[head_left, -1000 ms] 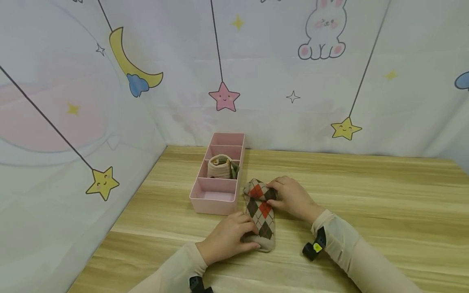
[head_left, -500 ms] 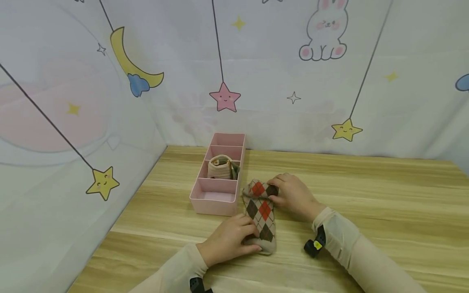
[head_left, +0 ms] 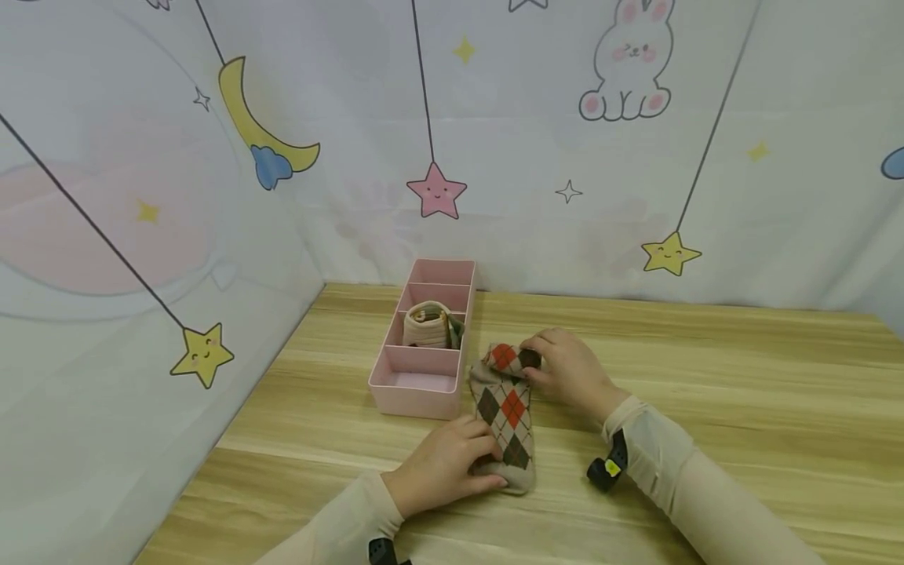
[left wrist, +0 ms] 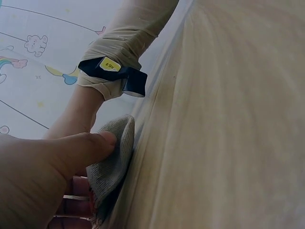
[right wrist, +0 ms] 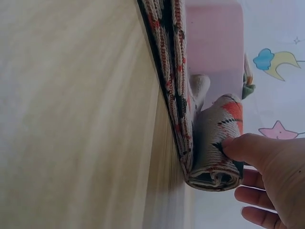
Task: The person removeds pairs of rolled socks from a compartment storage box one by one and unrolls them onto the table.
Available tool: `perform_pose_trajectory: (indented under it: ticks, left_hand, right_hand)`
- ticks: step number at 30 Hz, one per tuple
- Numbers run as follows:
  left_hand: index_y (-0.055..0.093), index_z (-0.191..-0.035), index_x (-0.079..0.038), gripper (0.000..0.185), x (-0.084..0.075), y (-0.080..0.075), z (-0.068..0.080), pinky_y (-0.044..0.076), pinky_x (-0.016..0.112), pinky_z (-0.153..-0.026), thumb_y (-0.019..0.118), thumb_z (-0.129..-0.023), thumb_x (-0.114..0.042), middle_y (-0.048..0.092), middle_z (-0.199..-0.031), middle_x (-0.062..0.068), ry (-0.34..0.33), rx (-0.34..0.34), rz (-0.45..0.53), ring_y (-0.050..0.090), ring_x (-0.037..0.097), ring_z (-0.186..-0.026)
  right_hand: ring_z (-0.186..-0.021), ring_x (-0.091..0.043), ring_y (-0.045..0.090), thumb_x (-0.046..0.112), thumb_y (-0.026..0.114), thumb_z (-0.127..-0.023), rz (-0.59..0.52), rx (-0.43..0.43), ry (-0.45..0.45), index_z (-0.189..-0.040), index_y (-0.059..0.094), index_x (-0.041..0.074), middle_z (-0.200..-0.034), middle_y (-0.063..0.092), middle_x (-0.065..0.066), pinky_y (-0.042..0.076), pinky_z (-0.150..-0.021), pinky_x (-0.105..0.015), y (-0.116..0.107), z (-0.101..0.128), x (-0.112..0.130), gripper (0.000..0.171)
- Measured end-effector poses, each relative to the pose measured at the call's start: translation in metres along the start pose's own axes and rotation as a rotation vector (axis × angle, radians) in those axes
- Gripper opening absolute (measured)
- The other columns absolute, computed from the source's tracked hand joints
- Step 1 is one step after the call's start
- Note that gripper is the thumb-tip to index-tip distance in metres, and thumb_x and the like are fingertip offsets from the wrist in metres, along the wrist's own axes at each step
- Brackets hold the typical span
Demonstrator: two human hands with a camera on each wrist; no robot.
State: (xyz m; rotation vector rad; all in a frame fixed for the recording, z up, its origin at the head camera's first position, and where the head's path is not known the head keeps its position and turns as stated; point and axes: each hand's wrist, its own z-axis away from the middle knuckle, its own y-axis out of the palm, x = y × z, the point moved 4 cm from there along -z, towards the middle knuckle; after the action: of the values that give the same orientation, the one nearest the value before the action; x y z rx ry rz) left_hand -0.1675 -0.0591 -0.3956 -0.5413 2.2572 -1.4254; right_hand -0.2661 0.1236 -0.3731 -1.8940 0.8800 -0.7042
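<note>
A beige argyle sock (head_left: pixel 508 424), with red and dark diamonds, lies lengthwise on the table beside a pink box. Its far end is coiled into a small roll (right wrist: pixel 221 143), whose spiral edge shows in the right wrist view. My right hand (head_left: pixel 572 373) grips the right end of this roll with the thumb on the near side. At the sock's near end, my left hand (head_left: pixel 445 463) holds the plain beige part between thumb and fingers. The left wrist view shows the thumb against the sock's greyish end (left wrist: pixel 112 167); part of the fingers is hidden.
The pink divided box (head_left: pixel 417 402) stands just left of the sock. A rolled cream and green sock bundle (head_left: pixel 427 328) sits in one of its middle compartments. Behind the wooden table (head_left: pixel 741 408) hangs a printed white cloth (head_left: pixel 530 235).
The sock's far end has gone from a loose fold to a tighter roll, with my right hand staying on it. My left hand has kept its place at the near end.
</note>
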Motion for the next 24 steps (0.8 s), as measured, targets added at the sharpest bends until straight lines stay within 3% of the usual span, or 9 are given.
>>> perform_pose_trajectory:
  ticks: [10,24]
  left_hand:
    - [0.067,-0.085,-0.02,0.022,-0.0024,-0.0018,0.0006,0.041,0.014,-0.07,0.075,-0.08,-0.04,0.062,-0.088,-0.009,0.013,0.005,-0.007,0.051,0.005,-0.081]
    - [0.067,-0.085,-0.02,0.023,-0.0031,-0.0008,0.0006,0.041,0.014,-0.071,0.076,-0.079,-0.04,0.061,-0.087,-0.01,0.011,0.004,-0.008,0.05,0.004,-0.08]
  right_hand:
    - [-0.094,-0.025,0.06,0.018,0.076,-0.082,-0.01,-0.041,-0.015,-0.107,0.068,0.008,-0.098,0.064,-0.007,0.052,-0.081,-0.039,0.0004,-0.0037,0.0009,0.028]
    - [-0.087,-0.022,0.062,0.013,0.076,-0.081,-0.024,-0.07,-0.008,-0.095,0.066,0.01,-0.09,0.066,-0.003,0.051,-0.081,-0.04,0.0057,-0.0047,-0.0028,0.017]
